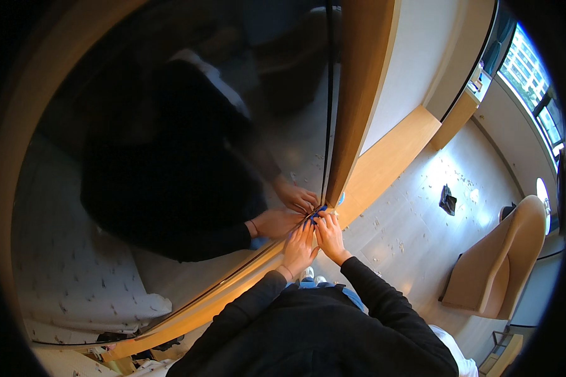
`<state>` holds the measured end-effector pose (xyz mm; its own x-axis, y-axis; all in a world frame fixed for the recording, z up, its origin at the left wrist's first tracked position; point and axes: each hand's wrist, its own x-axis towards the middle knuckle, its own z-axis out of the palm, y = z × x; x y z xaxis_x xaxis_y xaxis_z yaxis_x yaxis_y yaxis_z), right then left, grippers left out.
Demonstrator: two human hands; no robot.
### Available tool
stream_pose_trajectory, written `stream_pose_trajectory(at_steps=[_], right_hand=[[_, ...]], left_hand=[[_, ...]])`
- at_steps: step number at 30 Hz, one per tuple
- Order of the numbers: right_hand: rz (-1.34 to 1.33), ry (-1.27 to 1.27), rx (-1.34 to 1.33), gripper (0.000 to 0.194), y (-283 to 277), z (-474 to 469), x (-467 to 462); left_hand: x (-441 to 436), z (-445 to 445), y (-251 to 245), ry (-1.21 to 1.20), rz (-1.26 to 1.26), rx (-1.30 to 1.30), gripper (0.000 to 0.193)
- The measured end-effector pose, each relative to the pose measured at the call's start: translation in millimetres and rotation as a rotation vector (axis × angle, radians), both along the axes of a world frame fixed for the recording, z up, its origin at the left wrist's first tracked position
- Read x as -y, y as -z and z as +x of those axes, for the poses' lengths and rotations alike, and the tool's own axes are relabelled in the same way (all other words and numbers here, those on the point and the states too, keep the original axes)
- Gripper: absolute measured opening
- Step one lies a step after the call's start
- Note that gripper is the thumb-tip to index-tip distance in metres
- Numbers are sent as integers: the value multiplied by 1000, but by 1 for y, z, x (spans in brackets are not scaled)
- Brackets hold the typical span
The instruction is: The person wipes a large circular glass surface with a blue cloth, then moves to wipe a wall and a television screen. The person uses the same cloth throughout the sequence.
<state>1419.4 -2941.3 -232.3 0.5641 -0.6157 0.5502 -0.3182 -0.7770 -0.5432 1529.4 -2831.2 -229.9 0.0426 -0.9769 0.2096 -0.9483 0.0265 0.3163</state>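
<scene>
A small piece of blue material point(320, 208), perhaps a cloth, sits at the lower corner of a large dark reflective panel point(207, 141), against the wooden frame point(358, 70). My left hand point(299, 250) has its fingers stretched forward onto the blue material. Just to its right, my right hand point(330, 237) bends its fingers over the same piece. The two hands almost touch, and they cover much of the material, so its full shape is hidden. Both hands and my dark sleeves are mirrored in the panel.
A wooden ledge point(382, 162) runs from the corner towards the window point(526, 66). Small scraps and a black bag-like item point(447, 200) lie on the grey floor point(412, 249). An upholstered tan chair point(495, 264) stands at right. Below the panel, a wooden edge point(170, 333) borders assorted items.
</scene>
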Motion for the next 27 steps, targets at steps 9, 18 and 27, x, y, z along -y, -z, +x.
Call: stream_pose_trajectory(at_steps=[9,18,27], right_hand=[[571,-18,303,31,25,-1,-32],[614,8,814,29,-143,-30,7],[322,-112,713,35,-255,-3,88]], left_hand=[[-32,-8,-21,85,107,-38,74],[47,-34,-146,285,-450,-42,60],[147,-30,-193,136,-651,-277,74]])
